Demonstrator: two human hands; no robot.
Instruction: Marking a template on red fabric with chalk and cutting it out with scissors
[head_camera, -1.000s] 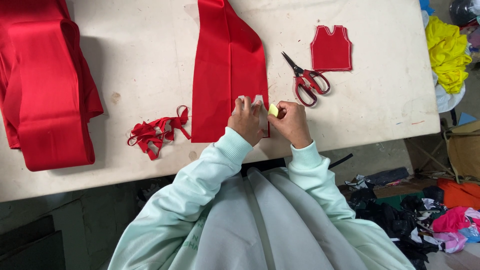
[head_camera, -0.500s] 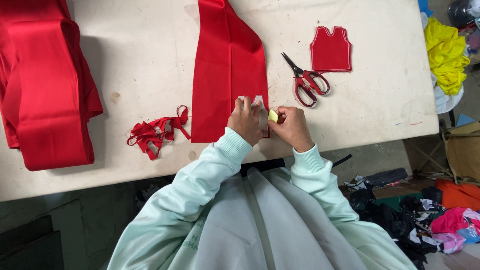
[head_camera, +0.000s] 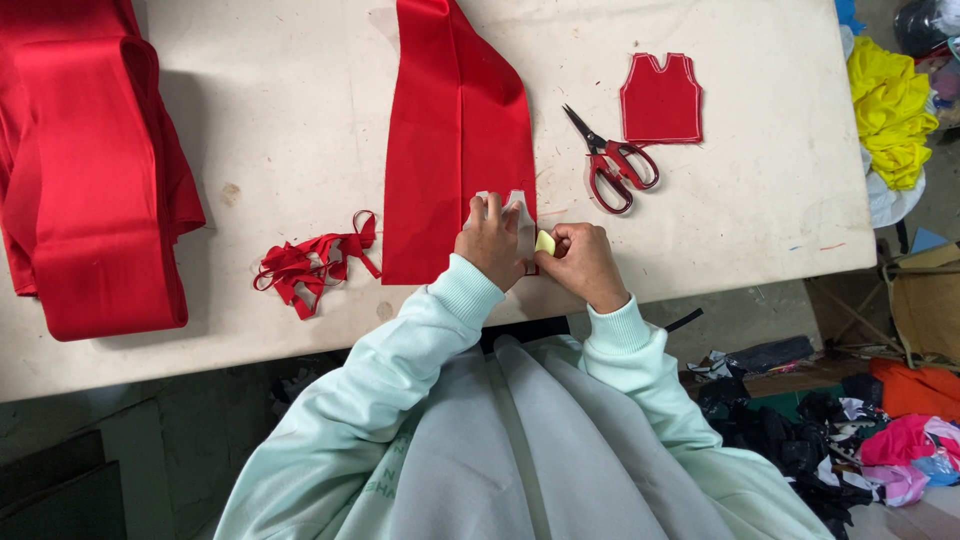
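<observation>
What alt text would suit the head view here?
The left hand presses a pale template onto red cloth while the right hand holds yellow chalk at its edge. Red scissors lie beside them.

A pale, scuffed surface (head_camera: 280, 130) carries everything. A folded red cloth bundle (head_camera: 95, 180) lies at its left end. Red scraps (head_camera: 310, 265) lie near the front edge, just beside a long red strip (head_camera: 450, 130) that runs down the middle. Red-handled scissors (head_camera: 612, 165) lie right of the strip, with a small red vest piece (head_camera: 660, 98) just beyond them.
</observation>
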